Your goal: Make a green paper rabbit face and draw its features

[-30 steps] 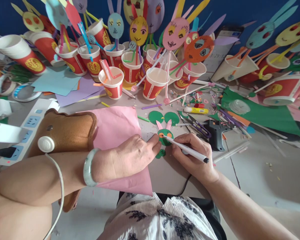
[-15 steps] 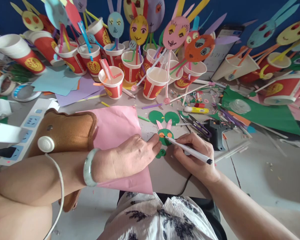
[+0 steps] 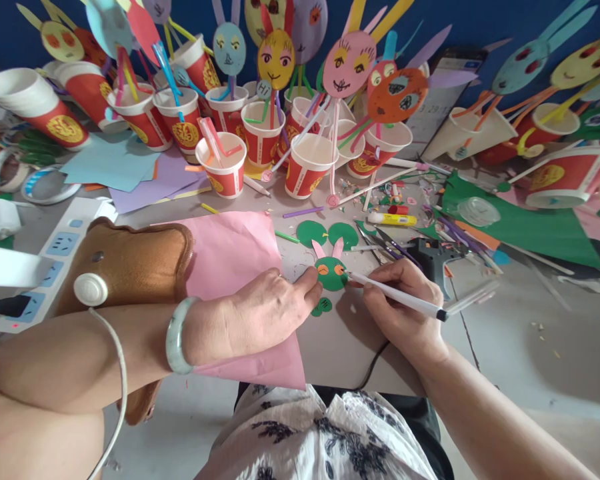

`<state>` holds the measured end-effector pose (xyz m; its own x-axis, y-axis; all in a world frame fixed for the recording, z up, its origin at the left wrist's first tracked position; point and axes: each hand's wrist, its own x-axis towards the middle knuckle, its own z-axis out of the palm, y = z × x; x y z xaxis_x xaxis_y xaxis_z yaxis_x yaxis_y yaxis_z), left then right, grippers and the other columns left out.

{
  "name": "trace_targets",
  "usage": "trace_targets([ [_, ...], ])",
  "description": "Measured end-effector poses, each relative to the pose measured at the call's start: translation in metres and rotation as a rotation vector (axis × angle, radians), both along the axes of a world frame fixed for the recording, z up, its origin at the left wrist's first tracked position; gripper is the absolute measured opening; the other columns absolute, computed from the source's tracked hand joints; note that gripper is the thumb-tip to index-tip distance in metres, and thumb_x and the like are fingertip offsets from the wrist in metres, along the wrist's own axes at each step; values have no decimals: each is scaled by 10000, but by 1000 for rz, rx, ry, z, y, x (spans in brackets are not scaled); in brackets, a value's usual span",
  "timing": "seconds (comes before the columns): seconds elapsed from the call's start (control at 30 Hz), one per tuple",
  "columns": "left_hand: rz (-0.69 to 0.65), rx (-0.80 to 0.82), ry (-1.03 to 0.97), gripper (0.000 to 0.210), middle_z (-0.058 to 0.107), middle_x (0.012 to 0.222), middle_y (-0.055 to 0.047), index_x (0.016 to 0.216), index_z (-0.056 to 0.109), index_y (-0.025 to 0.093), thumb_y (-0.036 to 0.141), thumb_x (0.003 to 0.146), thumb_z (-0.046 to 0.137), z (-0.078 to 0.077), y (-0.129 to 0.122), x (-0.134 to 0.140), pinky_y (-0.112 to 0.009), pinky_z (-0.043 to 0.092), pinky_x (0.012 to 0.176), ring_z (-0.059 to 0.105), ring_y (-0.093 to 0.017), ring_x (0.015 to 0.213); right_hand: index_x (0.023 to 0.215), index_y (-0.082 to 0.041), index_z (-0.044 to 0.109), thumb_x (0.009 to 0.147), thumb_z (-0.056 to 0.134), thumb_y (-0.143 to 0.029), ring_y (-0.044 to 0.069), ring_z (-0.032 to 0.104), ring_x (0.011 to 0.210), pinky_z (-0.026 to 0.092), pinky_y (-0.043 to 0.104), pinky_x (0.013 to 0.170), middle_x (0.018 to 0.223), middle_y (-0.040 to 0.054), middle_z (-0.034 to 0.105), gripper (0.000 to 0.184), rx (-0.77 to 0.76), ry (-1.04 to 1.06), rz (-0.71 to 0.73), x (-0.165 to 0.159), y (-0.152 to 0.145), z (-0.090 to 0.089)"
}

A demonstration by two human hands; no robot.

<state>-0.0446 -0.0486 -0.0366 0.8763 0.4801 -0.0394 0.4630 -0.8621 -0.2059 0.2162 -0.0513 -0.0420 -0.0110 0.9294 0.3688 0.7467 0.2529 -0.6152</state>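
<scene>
A green paper rabbit face with pink ears and orange eyes lies flat on the table. The curled fingertips of my left hand press down on its left edge, holding it in place. Closed around a white marker pen with a dark end, my right hand rests on the right side. The pen's tip is at the face's right orange eye, where a dark mark shows. Just below the face are small green paper circles with writing, and two larger green circles lie above it.
Red-and-white paper cups with straw-legged paper faces line the back. Pink paper and a brown hand warmer pouch lie left, beside a power strip. Scissors, a glue stick and a black glue gun are on the right.
My right hand has moved slightly right with the marker pen, its tip going from between the orange eyes to the right one. My left hand keeps its place.
</scene>
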Motion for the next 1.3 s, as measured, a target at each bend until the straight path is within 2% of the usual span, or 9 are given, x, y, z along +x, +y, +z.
trace_targets([
  [0.23,0,1,-29,743,331,1708,-167,1675,242,231,181,974,482,0,0,0,-380,493,803,636,-242,1146,730,-266,551,738,626,-159,162,602,505,483,288,508,601,-26,664,131,-18,-6,53,0,0,2],
  [0.43,5,39,12,685,325,1710,-161,1645,302,198,108,973,399,5,0,2,-342,456,685,631,-177,964,735,-270,557,726,626,-158,163,605,510,484,286,514,624,-26,677,132,-8,-12,70,0,1,2],
  [0.57,-10,70,5,648,339,1698,-181,1618,346,156,95,977,409,7,0,2,-334,443,691,621,-176,968,727,-270,562,714,618,-156,157,607,510,477,274,510,627,-24,681,128,9,-19,88,-1,2,2],
  [0.87,-8,77,11,672,369,1683,-185,1627,340,163,89,964,418,8,0,2,-345,431,663,607,-161,866,711,-275,534,707,615,-157,155,593,478,482,271,492,570,-42,661,144,-9,-23,55,-2,3,2],
  [1.17,1,65,8,700,344,1704,-163,1636,334,196,108,949,435,4,0,3,-351,436,662,604,-166,869,709,-270,530,705,621,-163,161,597,491,478,279,491,586,-32,663,141,-25,-18,12,0,3,-1],
  [1.3,-2,72,-5,687,313,1717,-175,1634,334,163,109,957,435,2,0,3,-351,421,650,612,-173,907,712,-265,548,710,615,-160,171,607,510,479,290,491,592,-19,664,125,-16,-16,-3,1,2,-1],
])
